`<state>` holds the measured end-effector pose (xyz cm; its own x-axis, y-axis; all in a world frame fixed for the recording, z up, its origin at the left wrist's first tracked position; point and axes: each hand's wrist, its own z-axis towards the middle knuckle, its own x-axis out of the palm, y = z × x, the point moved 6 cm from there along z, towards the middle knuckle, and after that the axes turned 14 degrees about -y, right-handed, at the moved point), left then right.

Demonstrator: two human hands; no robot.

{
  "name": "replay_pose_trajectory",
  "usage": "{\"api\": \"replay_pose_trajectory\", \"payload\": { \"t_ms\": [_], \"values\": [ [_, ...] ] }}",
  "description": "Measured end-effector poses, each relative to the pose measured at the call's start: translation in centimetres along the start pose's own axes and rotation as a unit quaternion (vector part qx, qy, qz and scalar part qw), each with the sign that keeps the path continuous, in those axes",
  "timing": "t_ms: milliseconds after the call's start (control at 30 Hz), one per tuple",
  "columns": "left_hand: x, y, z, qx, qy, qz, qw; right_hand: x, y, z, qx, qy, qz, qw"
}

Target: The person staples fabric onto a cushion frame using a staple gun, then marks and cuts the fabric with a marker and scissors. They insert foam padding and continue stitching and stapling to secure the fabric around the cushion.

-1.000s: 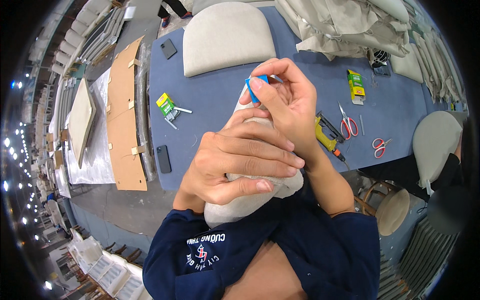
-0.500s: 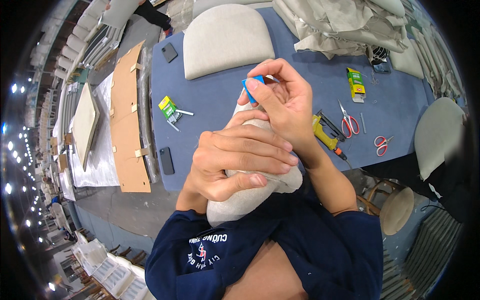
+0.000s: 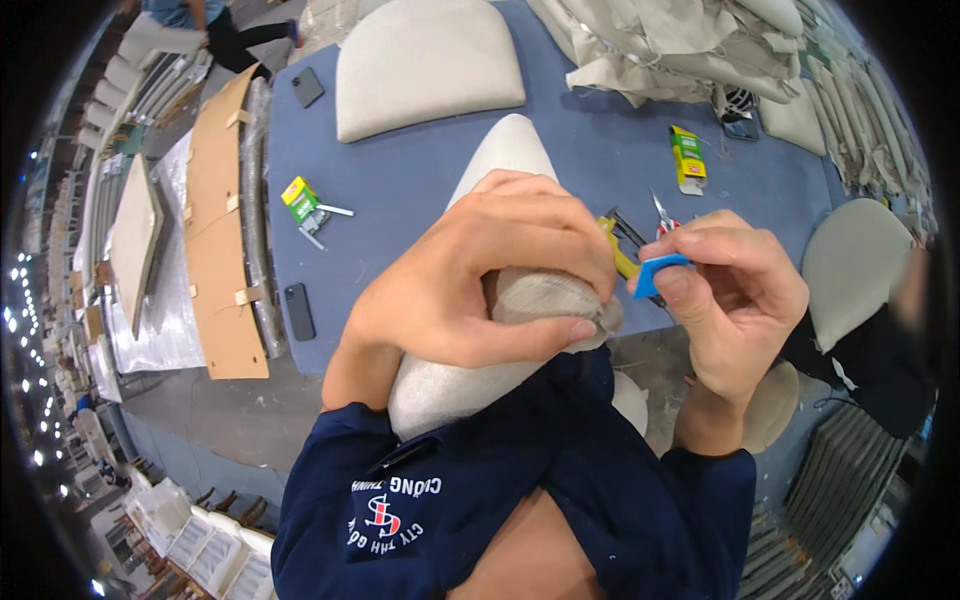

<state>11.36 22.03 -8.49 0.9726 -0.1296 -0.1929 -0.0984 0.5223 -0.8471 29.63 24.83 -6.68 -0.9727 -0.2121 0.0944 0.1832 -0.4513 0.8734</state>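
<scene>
My left hand (image 3: 440,270) is wrapped over a beige fabric-covered cushion (image 3: 450,390) that stands on edge against my body. Its fingers curl round the far side and its thumb presses the fabric close to the cushion's right end. Out to the right, my right hand (image 3: 740,295) pinches a small flat blue piece (image 3: 658,272) between thumb and fingertips, apart from the cushion. Whether the blue piece has a blade cannot be seen. Partly hidden behind the right hand are a yellow staple gun (image 3: 622,250) and red-handled scissors (image 3: 664,222) on the blue table.
A second beige cushion (image 3: 430,75) lies at the table's far side. Heaped fabric covers (image 3: 660,50) fill the far right. Green-yellow boxes (image 3: 688,160), staple strips (image 3: 312,238) and phones (image 3: 299,312) rest on the blue table (image 3: 390,200). Another person (image 3: 245,40) is at the far left.
My right hand has moved right and nearer, away from the cushion, with the blue piece. The left hand has tightened round the cushion, whose pointed far end now shows. The view has shifted slightly.
</scene>
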Motion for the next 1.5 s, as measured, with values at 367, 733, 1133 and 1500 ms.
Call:
{"api": "replay_pose_trajectory", "payload": {
  "t_ms": [367, 733, 1133, 1500],
  "values": [
    [2.7, 1.8, 2.0, 0.042, 0.031, -0.070, 0.996, -1.8, 2.0, -0.7, -0.102, -0.009, -0.188, 0.977],
    [2.8, 1.4, 2.2, 0.063, 0.142, -0.004, 0.988, -2.6, 2.2, -1.6, -0.110, -0.045, -0.153, 0.981],
    [3.5, 2.2, 2.2, 0.047, 0.106, -0.003, 0.993, -1.9, 2.1, -1.1, -0.133, -0.020, -0.210, 0.969],
    [4.0, 2.6, 2.4, 0.043, 0.095, -0.003, 0.995, -1.3, 3.0, -0.8, -0.165, 0.012, -0.266, 0.950]
  ]
}}
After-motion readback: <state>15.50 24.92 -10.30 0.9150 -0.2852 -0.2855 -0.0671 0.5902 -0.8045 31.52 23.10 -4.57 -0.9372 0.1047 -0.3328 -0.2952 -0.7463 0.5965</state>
